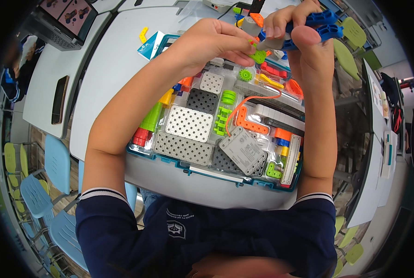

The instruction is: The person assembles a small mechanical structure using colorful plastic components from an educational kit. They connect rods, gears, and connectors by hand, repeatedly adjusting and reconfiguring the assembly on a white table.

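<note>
Above the far side of the parts tray point(170, 161), the fingers of the left hand point(204, 44) pinch a small green piece point(259, 56), probably light, stiff plastic best gripped by its rim, while those of the right hand point(309, 48) curl around a blue-handled tool point(329, 31) just beside it.

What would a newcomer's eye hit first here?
Probably the blue-handled tool in the right hand, upper right, beside a green piece in the left hand. Then the teal-rimmed case below, where an orange cable curves toward a grey block near its front edge.
</note>
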The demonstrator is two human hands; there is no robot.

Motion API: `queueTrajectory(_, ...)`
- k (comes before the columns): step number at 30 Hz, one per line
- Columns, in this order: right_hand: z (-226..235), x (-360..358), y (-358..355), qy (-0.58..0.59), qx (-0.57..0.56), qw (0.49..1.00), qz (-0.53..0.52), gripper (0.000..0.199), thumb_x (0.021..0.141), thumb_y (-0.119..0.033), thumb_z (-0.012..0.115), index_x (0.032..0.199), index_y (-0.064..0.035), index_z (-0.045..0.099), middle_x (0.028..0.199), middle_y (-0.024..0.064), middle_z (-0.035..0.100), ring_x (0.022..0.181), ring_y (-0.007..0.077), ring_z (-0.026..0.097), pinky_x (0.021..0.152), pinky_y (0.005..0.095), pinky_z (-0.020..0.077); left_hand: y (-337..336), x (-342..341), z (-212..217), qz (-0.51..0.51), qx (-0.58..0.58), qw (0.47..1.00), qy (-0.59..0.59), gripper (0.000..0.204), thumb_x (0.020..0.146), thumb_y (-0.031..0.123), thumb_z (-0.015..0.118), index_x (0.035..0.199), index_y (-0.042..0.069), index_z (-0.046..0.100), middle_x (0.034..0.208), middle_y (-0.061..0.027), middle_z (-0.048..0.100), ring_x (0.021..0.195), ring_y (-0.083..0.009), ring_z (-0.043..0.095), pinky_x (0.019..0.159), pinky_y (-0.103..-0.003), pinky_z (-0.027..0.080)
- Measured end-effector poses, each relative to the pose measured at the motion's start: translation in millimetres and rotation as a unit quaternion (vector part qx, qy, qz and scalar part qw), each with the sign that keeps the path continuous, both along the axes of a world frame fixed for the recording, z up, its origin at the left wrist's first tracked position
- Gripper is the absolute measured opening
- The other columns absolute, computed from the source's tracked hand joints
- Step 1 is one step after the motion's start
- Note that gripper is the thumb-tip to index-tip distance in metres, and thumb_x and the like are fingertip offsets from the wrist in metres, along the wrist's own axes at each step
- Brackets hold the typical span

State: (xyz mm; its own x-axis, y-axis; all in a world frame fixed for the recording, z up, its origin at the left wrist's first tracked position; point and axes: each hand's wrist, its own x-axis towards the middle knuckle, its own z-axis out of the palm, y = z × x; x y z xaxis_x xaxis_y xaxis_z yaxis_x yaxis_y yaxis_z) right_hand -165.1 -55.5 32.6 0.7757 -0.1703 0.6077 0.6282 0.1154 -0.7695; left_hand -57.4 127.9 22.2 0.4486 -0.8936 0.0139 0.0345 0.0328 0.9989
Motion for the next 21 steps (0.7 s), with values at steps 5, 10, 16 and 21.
queueTrajectory(5, 6.8, -2.1, -9.8, -0.034, -0.19, 0.981, -0.006, 0.042, 0.094, -0.04, 0.075, 0.097, -0.0073, 0.049, 0.095, 0.0129, 0.065, 0.096, 0.0247, 0.067, 0.087, 0.0377, 0.055, 2.2, 0.1, 6.2, 0.011, 0.011, 0.999, -0.028, 0.027, 0.09, 0.017, 0.074, 0.107, -0.005, 0.074, 0.094, -0.0125, 0.076, 0.083, -0.0195, 0.076, 0.08, -0.028, 0.061)
queueTrajectory(10, 25.4, -25.6, -2.1, -0.096, -0.226, 0.969, -0.002, 0.041, 0.099, -0.038, 0.068, 0.089, -0.0069, 0.043, 0.096, 0.0181, 0.066, 0.096, 0.0328, 0.067, 0.089, 0.0443, 0.0553, 5.6, -6.1, 19.2, 0.018, -0.001, 0.998, -0.061, 0.028, 0.09, 0.016, 0.075, 0.107, -0.005, 0.073, 0.092, -0.0133, 0.076, 0.08, -0.02, 0.077, 0.076, -0.03, 0.062)
queueTrajectory(16, 34.4, -30.6, 9.1, -0.158, -0.25, 0.955, -0.002, 0.034, 0.101, -0.028, 0.065, 0.088, -0.0051, 0.044, 0.094, 0.0189, 0.065, 0.09, 0.0347, 0.066, 0.088, 0.0492, 0.0542, 11.9, -4.9, 24.2, 0.034, -0.039, 0.995, -0.09, 0.03, 0.089, 0.015, 0.076, 0.112, -0.006, 0.073, 0.093, -0.0141, 0.077, 0.079, -0.0194, 0.076, 0.074, -0.03, 0.062)
queueTrajectory(21, 51.2, -47.7, 5.0, -0.236, -0.267, 0.933, -0.05, 0.049, 0.101, -0.056, 0.056, 0.091, -0.0088, 0.047, 0.089, 0.0105, 0.061, 0.085, 0.0294, 0.063, 0.089, 0.0521, 0.0495, 18.9, 29.1, 18.2, 0.133, -0.026, 0.96, -0.245, 0.033, 0.09, 0.014, 0.075, 0.117, -0.005, 0.072, 0.092, -0.0129, 0.077, 0.077, -0.0186, 0.076, 0.073, -0.029, 0.061)
